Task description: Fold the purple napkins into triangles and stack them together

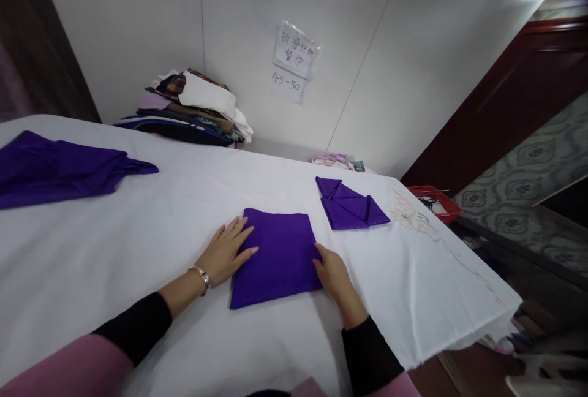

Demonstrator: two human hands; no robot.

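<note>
A purple cloth napkin (280, 256), folded into a rough square, lies flat on the white tablecloth (193, 336) in front of me. My left hand (225, 250), with a silver bracelet at the wrist, rests on its left edge, fingers stretched out and spread. At the opposite edge, my right hand (331, 267) has its thumb and forefinger closed on the fabric; its other fingers are curled and partly hidden. Beyond that hand lies another purple napkin (351, 206), folded with pointed corners turned up. A heap of loose purple cloth (59, 167) is at the far left.
Against the wall is a stack of folded clothes (193, 109). Handwritten paper signs (296, 54) hang above the table. Some pinkish cloth (333, 161) lies behind the table's back edge. A red basket (434, 202) stands beyond the right edge, near a dark red door (496, 90).
</note>
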